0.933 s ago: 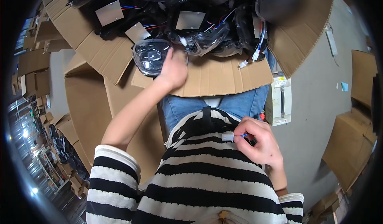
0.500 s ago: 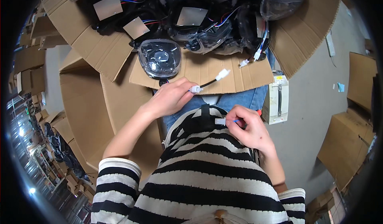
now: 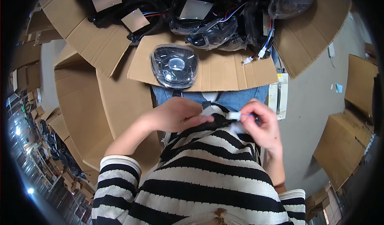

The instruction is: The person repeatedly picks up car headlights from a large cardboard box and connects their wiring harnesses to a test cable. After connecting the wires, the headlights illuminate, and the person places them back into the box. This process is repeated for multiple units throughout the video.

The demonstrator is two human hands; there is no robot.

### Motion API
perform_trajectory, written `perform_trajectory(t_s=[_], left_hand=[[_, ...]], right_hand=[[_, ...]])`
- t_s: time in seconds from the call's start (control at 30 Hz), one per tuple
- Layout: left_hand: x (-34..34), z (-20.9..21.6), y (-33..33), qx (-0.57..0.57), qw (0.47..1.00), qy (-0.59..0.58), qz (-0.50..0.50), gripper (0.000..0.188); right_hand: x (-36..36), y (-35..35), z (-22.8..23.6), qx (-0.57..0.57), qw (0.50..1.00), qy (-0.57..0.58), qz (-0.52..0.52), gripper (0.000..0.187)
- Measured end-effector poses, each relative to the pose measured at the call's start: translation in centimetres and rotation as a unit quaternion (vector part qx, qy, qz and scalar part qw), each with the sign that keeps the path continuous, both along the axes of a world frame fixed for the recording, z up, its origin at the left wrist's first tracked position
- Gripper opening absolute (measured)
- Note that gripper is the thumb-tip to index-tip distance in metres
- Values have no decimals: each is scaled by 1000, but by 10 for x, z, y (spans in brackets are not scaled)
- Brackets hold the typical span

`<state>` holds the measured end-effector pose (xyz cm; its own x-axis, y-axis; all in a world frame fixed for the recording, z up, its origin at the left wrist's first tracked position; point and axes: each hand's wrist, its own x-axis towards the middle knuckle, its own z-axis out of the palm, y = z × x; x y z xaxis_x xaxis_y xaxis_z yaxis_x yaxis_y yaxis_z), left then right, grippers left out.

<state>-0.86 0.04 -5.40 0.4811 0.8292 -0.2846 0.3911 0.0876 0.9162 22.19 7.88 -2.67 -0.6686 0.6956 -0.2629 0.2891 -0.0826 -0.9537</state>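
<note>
Left hand [image 3: 176, 115]: in front of the waist, back of hand up, fingers together and narrow, a motion-blurred white plug [image 3: 207, 112] at the fingertips. Exact grip too smeared to read.

Right hand [image 3: 262, 125]: level with the left, thumb and forefinger pinching a white connector [image 3: 234, 115], its free end pointing toward the left hand. Blue wire [image 3: 251, 115] shows at the fingers. A second pale shape just below the connector, too blurred to name. Plug and connector apart, a gap between them.

Film-wrapped headlamp [image 3: 175, 67]: lies lens up on the near cardboard flap [image 3: 228, 73], close to its front edge, just beyond the left hand. Short black fitting [image 3: 177, 93] sticks out past that edge, above the jeans [image 3: 244, 99].

Beyond the flap: heap of more plastic-wrapped lamps, dark housings, several with flat metal plates [image 3: 196, 9]. Two white wire-end connectors [image 3: 248, 60] hang at the heap's right side.

Right of the legs: pale case [image 3: 279, 95] with dark handle, on grey floor [image 3: 300, 145]. Open carton [image 3: 80, 109] at left; brown cartons [image 3: 340, 145] far right.
</note>
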Motion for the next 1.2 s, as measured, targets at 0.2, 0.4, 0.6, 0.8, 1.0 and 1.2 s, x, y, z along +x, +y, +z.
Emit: perform_trajectory(t_s=[0.2,0.4,0.6,0.8,1.0,1.2], left_hand=[[-5,-5,16,-38,974,-198,-107,22],[-5,-13,13,-111,949,-257,-146,23],[-7,-10,20,-129,957,-211,-153,24],[-2,-8,8,-175,967,-183,-17,18],[4,9,9,-121,972,-196,45,13],[6,13,4,-52,987,-133,76,14]], right_hand=[[-12,5,-5,-44,996,21,76,4],[-18,7,2,-19,991,-5,131,6],[-23,1,2,40,991,-17,127,5],[12,14,-2,13,993,-93,75,8],[31,12,19,34,998,-4,60,6],[24,9,40,14,996,31,84,5]])
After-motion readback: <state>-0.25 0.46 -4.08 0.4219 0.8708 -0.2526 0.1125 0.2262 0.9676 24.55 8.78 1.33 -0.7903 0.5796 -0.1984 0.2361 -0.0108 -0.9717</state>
